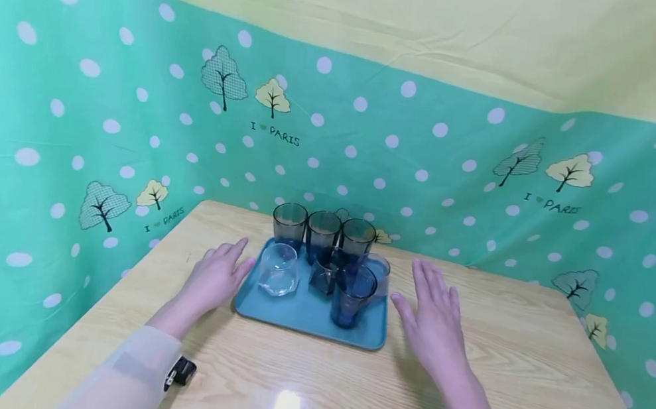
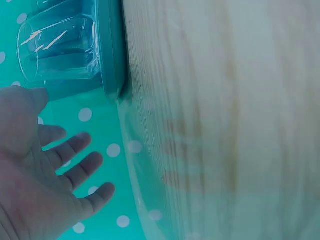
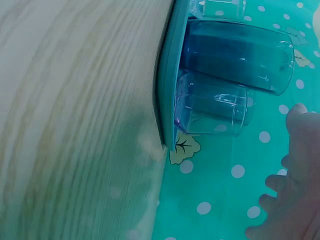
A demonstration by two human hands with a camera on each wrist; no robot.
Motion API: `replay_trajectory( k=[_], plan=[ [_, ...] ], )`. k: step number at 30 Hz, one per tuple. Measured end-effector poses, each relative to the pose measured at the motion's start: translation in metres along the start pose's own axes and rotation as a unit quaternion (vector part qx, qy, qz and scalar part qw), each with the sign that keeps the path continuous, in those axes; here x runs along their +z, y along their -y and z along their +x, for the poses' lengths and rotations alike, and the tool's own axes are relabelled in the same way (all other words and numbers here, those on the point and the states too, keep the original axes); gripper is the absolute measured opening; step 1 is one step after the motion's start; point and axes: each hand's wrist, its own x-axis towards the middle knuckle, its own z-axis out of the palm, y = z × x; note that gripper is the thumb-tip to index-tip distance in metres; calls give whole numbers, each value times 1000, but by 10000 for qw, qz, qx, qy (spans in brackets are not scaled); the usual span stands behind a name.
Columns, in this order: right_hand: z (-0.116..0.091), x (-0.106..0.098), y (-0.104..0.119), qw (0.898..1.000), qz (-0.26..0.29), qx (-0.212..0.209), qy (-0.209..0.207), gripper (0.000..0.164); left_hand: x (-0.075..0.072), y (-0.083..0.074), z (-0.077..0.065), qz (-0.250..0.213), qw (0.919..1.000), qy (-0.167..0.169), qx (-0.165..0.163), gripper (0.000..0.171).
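Note:
A blue tray point(image 1: 295, 318) carries several drinking glasses. A clear glass point(image 1: 279, 279) stands on its left part, and a tall blue glass point(image 1: 348, 307) at its front right. A clear glass with a pinkish base point(image 3: 212, 105) is at the right end, partly hidden in the head view. A short dark glass point(image 1: 323, 277) sits in the middle. Beside the tray's left end my left hand point(image 1: 215, 276) is held with its fingers extended, holding nothing. My right hand point(image 1: 432, 322) hovers off the right end, fingers straight, apart from the tray.
Three smoky blue glasses, among them a left one point(image 1: 289, 227), line the tray's back edge. The wooden table point(image 1: 529, 345) reaches back to a green polka-dot cloth point(image 1: 373, 116). Black wrist cameras, one at the left sleeve point(image 1: 184, 371), sit on both wrists.

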Motion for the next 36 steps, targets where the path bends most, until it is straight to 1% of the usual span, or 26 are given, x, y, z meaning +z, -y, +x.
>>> replay_trajectory(
  k=[8,14,20,29,36],
  plan=[
    [4,5,7,9983,555,-162,-109,75,4,1,5,-485,9984,230,-169,64],
    [4,7,8,9941,1087,-52,-29,72,8,3,9,-797,9956,415,-254,62],
    [5,6,10,9847,1728,122,181,72,13,10,10,-1087,9920,570,-288,61],
    [9,7,12,9708,2394,11,148,68,15,9,14,-1357,9865,823,-399,63],
    [12,9,15,9581,2859,38,156,66,21,12,13,-1408,9839,963,-540,64]
  ],
)
